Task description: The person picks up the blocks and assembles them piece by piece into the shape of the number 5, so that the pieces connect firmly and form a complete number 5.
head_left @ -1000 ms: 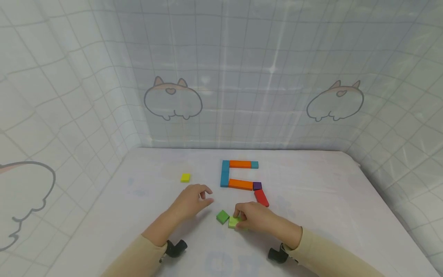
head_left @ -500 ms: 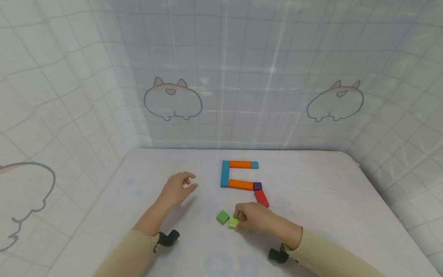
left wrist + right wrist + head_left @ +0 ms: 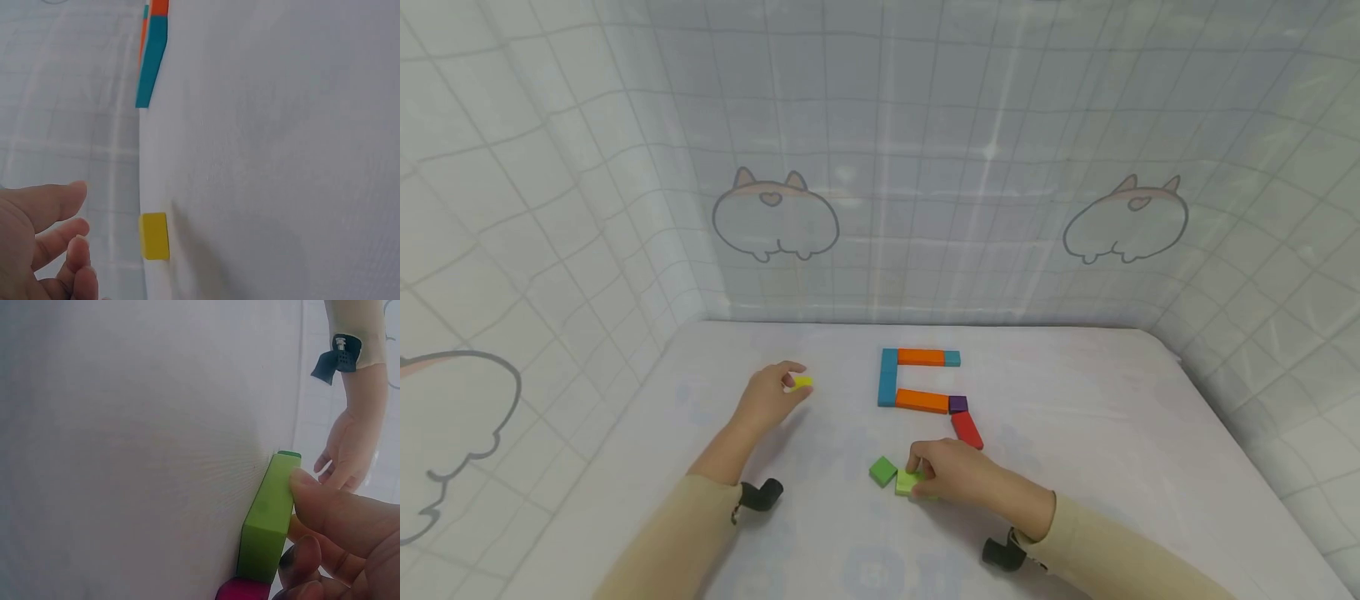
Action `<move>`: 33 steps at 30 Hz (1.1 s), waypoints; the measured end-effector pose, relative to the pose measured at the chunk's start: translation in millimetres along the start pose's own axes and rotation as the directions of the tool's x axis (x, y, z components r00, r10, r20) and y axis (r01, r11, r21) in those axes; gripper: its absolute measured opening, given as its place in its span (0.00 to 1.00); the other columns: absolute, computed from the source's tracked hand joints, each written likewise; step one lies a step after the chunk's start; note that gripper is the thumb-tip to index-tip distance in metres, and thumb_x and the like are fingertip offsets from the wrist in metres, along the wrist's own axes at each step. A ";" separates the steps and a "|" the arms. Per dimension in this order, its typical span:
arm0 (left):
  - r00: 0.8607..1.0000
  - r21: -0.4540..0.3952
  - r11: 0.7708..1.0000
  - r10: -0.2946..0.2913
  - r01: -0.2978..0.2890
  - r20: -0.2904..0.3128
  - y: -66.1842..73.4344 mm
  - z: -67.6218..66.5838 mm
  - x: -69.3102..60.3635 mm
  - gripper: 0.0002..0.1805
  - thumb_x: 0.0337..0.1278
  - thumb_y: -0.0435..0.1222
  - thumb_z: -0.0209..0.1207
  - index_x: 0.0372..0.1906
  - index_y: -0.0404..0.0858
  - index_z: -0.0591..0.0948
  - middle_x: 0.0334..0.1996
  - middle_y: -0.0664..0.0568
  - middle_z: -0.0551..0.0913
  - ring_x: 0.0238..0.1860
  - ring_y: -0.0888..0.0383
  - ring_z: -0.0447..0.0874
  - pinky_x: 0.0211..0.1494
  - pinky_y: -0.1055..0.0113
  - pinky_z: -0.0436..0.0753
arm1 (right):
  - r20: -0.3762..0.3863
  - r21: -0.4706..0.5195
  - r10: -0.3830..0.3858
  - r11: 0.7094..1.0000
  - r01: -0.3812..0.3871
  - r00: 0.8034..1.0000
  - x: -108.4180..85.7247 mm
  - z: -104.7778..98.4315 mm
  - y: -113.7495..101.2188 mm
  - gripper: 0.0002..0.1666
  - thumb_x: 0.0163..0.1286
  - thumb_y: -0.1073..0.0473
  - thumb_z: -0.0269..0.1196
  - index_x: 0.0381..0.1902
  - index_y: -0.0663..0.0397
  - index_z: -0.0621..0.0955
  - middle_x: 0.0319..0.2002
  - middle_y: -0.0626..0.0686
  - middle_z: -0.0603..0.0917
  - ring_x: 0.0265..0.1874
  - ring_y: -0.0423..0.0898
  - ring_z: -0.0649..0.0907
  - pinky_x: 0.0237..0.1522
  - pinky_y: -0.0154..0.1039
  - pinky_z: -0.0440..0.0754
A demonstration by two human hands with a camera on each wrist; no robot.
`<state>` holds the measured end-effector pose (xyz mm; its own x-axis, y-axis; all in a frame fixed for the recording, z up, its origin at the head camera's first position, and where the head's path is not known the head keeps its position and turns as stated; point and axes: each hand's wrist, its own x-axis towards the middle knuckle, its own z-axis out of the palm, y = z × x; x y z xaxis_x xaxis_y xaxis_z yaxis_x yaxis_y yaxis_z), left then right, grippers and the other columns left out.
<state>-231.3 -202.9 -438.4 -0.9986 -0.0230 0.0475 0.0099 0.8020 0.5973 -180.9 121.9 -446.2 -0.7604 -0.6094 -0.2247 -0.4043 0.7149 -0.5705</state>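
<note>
My left hand [image 3: 767, 396] hovers over a small yellow block [image 3: 803, 382] at the left of the table, thumb and fingers spread on either side of it. In the left wrist view a gap separates the fingertips from the yellow block [image 3: 155, 236]. My right hand [image 3: 958, 471] pinches a light green block [image 3: 906, 482] lying on the table. A darker green square block [image 3: 883, 472], turned cornerwise, touches its left end. The right wrist view reveals a magenta block [image 3: 245, 590] against the light green block's near end; the hand hides it in the head view.
Toward the back, blue blocks [image 3: 887, 379], two orange blocks [image 3: 921, 357], a small teal block [image 3: 952, 358] and a purple block [image 3: 958, 404] form a bracket-like line. A red block [image 3: 967, 430] slants from the purple one, just beyond my right hand. Grid-patterned sheets surround the white table [image 3: 1075, 392].
My left hand has moved left and away from me, from beside the green square block to the yellow block. The right hand has stayed on the light green block.
</note>
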 end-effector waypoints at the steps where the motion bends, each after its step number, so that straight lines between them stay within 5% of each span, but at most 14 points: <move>1: 1.000 0.001 1.000 -0.007 0.007 0.006 -1.5 0.0 1.4 0.25 0.64 0.41 0.65 0.63 0.36 0.78 0.43 0.42 0.80 0.39 0.49 0.75 0.39 0.58 0.77 | -0.001 0.000 -0.001 1.000 0.001 1.000 -0.4 -0.1 -0.1 0.13 0.60 0.53 0.75 0.40 0.44 0.83 0.22 0.42 0.75 0.24 0.39 0.74 0.26 0.32 0.73; 10: 0.995 0.003 0.996 -0.089 0.089 0.050 -13.6 2.5 14.8 0.28 0.63 0.44 0.66 0.64 0.37 0.77 0.47 0.42 0.81 0.38 0.50 0.77 0.38 0.60 0.78 | 0.000 0.008 0.003 1.000 -0.003 1.000 -1.6 1.0 -0.5 0.13 0.60 0.54 0.74 0.40 0.44 0.83 0.22 0.42 0.75 0.24 0.39 0.74 0.27 0.32 0.73; 21: 0.995 0.044 0.996 -0.084 0.082 0.054 -19.8 8.4 23.4 0.28 0.61 0.44 0.67 0.62 0.34 0.78 0.44 0.42 0.81 0.40 0.48 0.78 0.45 0.53 0.78 | -0.005 -0.004 -0.004 1.000 0.004 1.000 -0.3 1.9 1.3 0.12 0.60 0.53 0.75 0.40 0.43 0.83 0.23 0.42 0.76 0.24 0.39 0.74 0.27 0.32 0.73; 33: 0.987 0.087 0.985 -0.153 0.149 0.052 -18.2 11.6 23.3 0.30 0.60 0.46 0.66 0.63 0.36 0.77 0.50 0.41 0.83 0.49 0.44 0.80 0.50 0.48 0.77 | -0.004 -0.001 0.000 1.000 0.000 1.000 -1.8 1.4 0.4 0.13 0.60 0.54 0.74 0.40 0.43 0.82 0.22 0.42 0.75 0.24 0.39 0.74 0.27 0.32 0.73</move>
<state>-255.3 -211.0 -457.4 -0.9896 -0.1147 -0.0863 -0.1431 0.8386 0.5256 -179.0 122.9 -447.2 -0.7625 -0.6079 -0.2215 -0.4050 0.7154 -0.5694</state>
